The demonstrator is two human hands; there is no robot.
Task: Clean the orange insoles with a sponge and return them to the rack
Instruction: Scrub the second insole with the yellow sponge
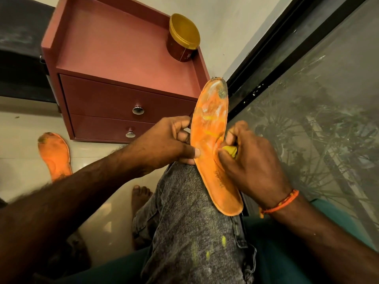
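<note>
- Insole in hand (211, 128): orange, long and narrow, streaked with whitish smears; a dark grey-green stained patch sits at its toe end. Its heel end lies on the person's knee (184, 201), which is clad in grey washed denim; the toe end points up toward the cabinet (123, 58).
- Left hand (164, 142): fingers curled on the left edge of that insole, thumb pressed flat on its upper face, clamping it.
- Right hand (250, 160): fingers bunched together and closed around a yellow sponge (229, 150), which is pressed against the right side of the insole face. Only a small part of the sponge shows.
- Second insole (54, 154): orange, with the same dark stain at the toe, lying flat on the pale floor (24, 171) below and left of the cabinet, well apart from both hands.
- Count: two insoles, one sponge.
- Cabinet: dark red, with two drawers, each with one metal knob; its top is a shallow walled tray.
- One round tub (182, 37) with a gold lid stands in the far right corner of the cabinet top.
- An orange thread band (281, 202) circles the right wrist.
</note>
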